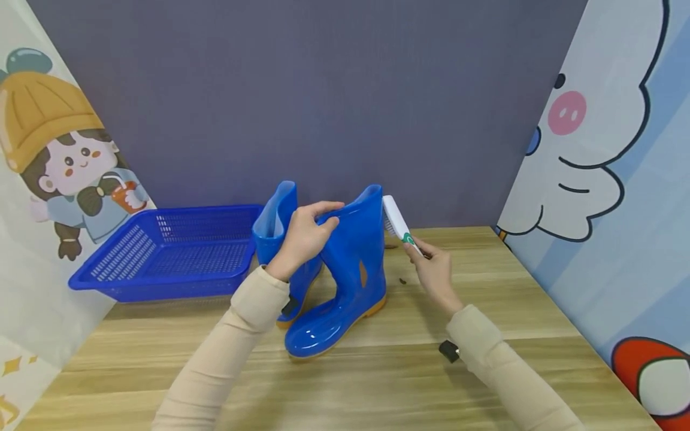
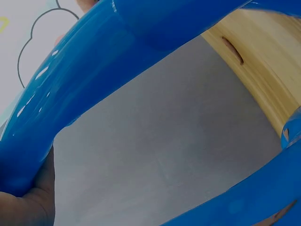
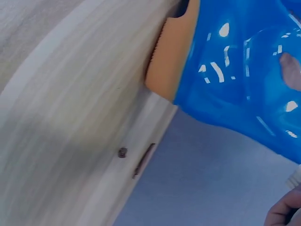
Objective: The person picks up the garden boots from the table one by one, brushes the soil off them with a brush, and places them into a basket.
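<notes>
A blue rain boot (image 1: 353, 245) with an orange-tan sole stands on the table, toe toward me, a brown patch (image 1: 363, 273) on its side. My left hand (image 1: 309, 233) grips the top of its shaft; in the left wrist view, part of that hand (image 2: 28, 207) shows against the blue shaft (image 2: 94, 70). With my right hand (image 1: 433, 269) I hold a white scrub brush (image 1: 396, 216) by its handle, bristles facing the back of the shaft, close to the upper edge. A second blue boot (image 1: 269, 233) stands behind my left hand, partly hidden. The right wrist view shows the boot's heel (image 3: 169, 61).
Left of the boots sits a blue slotted plastic basket (image 1: 162, 293). Small brown bits (image 1: 402, 281) lie on the wooden table (image 1: 409, 383) to the right of the boot. A grey panel (image 1: 345, 102) closes off the back, with cartoon-printed walls (image 1: 604, 149) on both sides.
</notes>
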